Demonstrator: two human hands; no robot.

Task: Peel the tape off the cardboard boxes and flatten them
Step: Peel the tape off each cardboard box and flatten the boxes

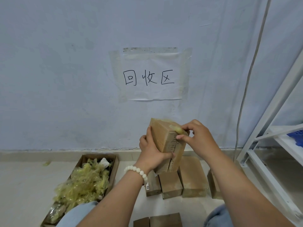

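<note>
I hold a small brown cardboard box (165,141) upright in front of the wall. My left hand (151,153) grips its left side, thumb across the front face. My right hand (198,138) pinches a crumpled strip of yellowish tape (177,129) at the box's upper right corner, where the strip is partly lifted off. Several more taped boxes (191,176) stand in a row on the floor below the held one.
An open cardboard tray (114,163) at lower left is piled with wads of peeled yellow tape (85,181). Two more boxes (164,219) lie by my knees. A white metal shelf (270,153) stands at the right. A paper sign (152,76) is taped to the wall.
</note>
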